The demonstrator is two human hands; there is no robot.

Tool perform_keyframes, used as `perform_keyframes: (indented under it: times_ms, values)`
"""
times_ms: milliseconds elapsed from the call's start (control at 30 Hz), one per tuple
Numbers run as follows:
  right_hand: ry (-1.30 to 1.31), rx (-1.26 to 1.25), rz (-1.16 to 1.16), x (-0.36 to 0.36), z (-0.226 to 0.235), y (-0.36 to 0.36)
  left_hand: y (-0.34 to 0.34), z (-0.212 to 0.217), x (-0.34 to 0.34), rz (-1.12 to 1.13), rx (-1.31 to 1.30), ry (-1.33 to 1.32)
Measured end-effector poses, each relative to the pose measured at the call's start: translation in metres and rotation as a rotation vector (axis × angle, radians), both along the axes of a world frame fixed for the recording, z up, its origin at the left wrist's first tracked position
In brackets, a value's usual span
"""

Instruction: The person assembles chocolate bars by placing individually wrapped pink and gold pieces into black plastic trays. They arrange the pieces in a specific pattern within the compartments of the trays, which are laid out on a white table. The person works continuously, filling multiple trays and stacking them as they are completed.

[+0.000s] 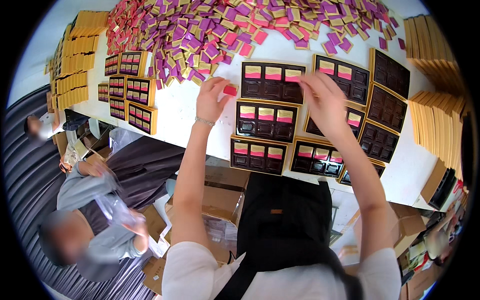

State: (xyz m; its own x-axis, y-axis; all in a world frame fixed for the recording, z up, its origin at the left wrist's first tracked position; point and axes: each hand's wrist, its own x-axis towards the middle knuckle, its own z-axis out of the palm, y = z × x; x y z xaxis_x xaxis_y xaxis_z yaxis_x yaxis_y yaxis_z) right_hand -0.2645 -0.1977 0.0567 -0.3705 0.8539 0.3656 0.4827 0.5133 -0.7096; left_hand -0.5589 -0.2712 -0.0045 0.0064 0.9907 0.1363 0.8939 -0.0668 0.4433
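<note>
My left hand (212, 101) pinches a small red wrapped square (230, 90) just left of the nearest box. That box (272, 92) has a dark tray with three gold-and-pink wrapped squares in its top row and bare bottom compartments. My right hand (326, 100) hovers over the gap between this box and the one to its right, fingers bent and somewhat apart, with nothing visible in them. Its fingertips are near the third square (293, 75). The box on the right (354, 82) shows two pink squares in its top row; my hand hides part of it.
A large heap of purple, pink and gold squares (215, 35) covers the far table. Filled boxes (131, 90) stand at left, boxes with bare trays (386, 107) at right. Stacks of yellow box parts (437, 125) line both sides. Another person (95, 220) handles clear plastic at lower left.
</note>
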Motion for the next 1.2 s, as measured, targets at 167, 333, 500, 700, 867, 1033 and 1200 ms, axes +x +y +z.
perform_keyframes:
  times_ms: [167, 333, 500, 700, 867, 1033, 1200]
  values:
    - [-0.611, -0.148, 0.165, -0.142, -0.036, 0.08, 0.013, -0.02, -0.016, -0.125, 0.037, 0.139]
    - [-0.945, -0.275, 0.206, -0.19, -0.055, 0.092, 0.023, -0.03, -0.027, 0.106, 0.002, -0.031]
    - [-0.944, -0.092, 0.298, -0.188, -0.049, 0.083, 0.028, -0.03, -0.037, 0.313, -0.111, -0.523]
    - [0.307, -1.034, 0.199, -0.097, -0.039, 0.096, 0.035, 0.022, -0.006, 0.34, -0.219, -0.961]
    - [0.458, -1.091, 0.203, 0.002, 0.005, 0.066, 0.027, 0.048, 0.081, 0.317, -0.261, -1.303]
    - [-0.149, -0.495, 0.055, 0.153, 0.038, 0.007, 0.003, 0.067, 0.212, 0.149, -0.387, -1.392]
    - [-0.692, -0.332, -0.052, 0.28, 0.033, -0.088, -0.032, 0.046, 0.336, 0.012, -0.447, -1.243]
